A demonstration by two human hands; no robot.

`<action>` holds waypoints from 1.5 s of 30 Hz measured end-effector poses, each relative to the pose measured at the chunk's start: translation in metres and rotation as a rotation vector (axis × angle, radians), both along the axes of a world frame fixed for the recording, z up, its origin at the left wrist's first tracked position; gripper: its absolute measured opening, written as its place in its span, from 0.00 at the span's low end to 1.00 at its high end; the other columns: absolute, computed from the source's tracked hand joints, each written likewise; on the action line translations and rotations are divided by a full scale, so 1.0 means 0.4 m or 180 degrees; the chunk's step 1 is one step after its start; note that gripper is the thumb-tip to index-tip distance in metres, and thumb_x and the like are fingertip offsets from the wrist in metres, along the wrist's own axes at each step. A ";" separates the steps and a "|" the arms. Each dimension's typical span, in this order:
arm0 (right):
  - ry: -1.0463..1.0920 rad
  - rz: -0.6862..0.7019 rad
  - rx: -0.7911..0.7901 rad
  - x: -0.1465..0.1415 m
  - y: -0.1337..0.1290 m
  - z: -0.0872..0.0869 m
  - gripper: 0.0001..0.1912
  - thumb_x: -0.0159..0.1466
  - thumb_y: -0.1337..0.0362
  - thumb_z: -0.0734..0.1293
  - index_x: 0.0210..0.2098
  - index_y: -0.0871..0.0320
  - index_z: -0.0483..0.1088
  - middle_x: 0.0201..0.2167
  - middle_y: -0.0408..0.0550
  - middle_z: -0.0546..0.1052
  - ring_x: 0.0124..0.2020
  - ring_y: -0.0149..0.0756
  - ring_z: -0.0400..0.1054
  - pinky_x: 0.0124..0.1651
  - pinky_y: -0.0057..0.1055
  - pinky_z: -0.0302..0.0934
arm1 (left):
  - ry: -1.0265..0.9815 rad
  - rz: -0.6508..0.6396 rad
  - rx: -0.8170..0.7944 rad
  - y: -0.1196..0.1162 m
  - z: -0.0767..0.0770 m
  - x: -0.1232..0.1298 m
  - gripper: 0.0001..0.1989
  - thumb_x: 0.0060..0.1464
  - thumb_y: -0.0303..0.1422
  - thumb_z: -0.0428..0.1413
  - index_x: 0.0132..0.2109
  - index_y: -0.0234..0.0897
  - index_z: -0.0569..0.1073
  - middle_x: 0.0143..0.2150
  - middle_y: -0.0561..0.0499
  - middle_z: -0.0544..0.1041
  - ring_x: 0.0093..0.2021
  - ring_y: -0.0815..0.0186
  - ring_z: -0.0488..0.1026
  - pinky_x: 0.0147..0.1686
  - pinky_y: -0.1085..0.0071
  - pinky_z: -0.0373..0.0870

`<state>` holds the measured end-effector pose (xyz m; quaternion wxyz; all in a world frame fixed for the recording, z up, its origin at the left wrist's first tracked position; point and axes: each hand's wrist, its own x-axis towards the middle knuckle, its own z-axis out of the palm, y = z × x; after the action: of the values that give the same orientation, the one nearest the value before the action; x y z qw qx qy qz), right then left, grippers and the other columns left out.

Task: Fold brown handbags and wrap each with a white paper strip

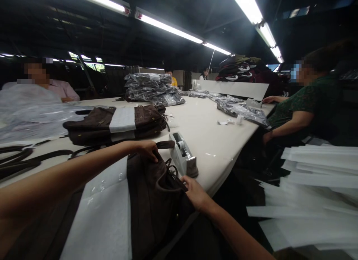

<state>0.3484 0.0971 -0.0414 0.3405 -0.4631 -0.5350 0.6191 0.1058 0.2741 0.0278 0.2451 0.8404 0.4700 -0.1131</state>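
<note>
Two bare forearms, no sleeves in view up to the frame edge, left hand [147, 149] without rings or glove, right hand [195, 193] likewise ungloved, wrists free of watch or band

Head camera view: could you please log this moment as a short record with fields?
left hand: grips the top edge of the brown bag
right hand: holds the same bag at its right side
white sheet: wrapped over the bag, left of both hands
tape dispenser: on the table, just beyond the bag
wrapped brown stack: behind the left hand
co-workers: two seated people, left and right
</note>
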 end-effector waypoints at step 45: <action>0.0304 -0.2364 -0.0335 -0.084 -0.243 -0.197 0.27 0.56 0.35 0.63 0.23 0.53 0.61 0.25 0.46 0.70 0.32 0.40 0.65 0.38 0.34 0.62 | -0.0284 -0.0345 0.1153 -0.047 -0.080 0.040 0.17 0.45 0.47 0.61 0.29 0.37 0.74 0.38 0.48 0.76 0.43 0.59 0.70 0.47 0.67 0.61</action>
<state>0.3149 -0.0002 -0.1202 0.5421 -0.6130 -0.2817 0.5010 0.1216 0.2554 -0.0041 0.1039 0.8990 0.4254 -0.0023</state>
